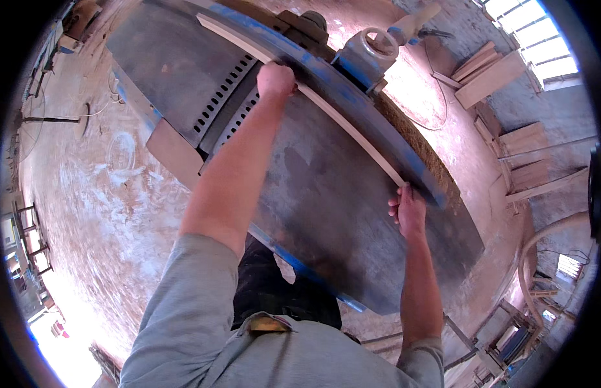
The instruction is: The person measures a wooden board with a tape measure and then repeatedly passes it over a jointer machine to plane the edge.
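Note:
A long, thin pale wooden strip lies along the blue-edged fence of a jointer with a dark metal table. My left hand is closed over the strip near the slotted plates, pressing it against the fence; its fingertips are partly hidden. Farther right and nearer to me, my right hand grips the strip's near end between thumb and fingers. The strip's other end reaches past my left hand toward the upper left. Between the two slotted plates runs a dark gap, and my left forearm passes over part of it.
Behind the fence stands a blue and grey bracket with a round ring, beside a band of sawdust. Wooden boards lean along the right wall below a window. A pale hose curves at the right. A brown guard plate sticks out at the table's left edge.

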Available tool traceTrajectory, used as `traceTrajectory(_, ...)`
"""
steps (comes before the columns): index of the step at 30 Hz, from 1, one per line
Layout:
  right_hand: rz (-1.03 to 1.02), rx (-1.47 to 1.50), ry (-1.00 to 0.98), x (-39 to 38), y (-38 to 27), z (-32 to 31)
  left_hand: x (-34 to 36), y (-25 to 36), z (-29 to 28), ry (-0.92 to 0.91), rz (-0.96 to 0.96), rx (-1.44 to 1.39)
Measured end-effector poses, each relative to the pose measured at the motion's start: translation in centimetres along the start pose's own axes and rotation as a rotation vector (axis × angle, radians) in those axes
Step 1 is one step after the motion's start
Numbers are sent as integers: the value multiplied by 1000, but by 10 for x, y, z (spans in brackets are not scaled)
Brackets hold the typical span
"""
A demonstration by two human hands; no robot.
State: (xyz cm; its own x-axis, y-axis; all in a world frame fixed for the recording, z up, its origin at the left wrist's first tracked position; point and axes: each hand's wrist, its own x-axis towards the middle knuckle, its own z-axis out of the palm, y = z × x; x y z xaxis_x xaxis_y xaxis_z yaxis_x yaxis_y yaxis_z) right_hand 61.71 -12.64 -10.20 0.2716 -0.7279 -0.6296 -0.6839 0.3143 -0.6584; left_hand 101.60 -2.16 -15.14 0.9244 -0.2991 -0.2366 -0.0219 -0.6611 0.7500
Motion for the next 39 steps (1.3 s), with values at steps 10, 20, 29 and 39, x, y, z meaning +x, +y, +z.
traceTrajectory(10,-16,-102,10,6,-40,50,36,7,-50,-56,-72,-133)
traceTrajectory(20,1,-74,-22,11,-89,107,87,5,-96,-8,-45,-48)
traceTrajectory(29,-44,-104,-89,18,-145,180,199,-45,-134,-19,10,-200)
traceTrajectory(39,-90,-74,-121,21,-195,248,281,-80,-192,4,-30,-143)
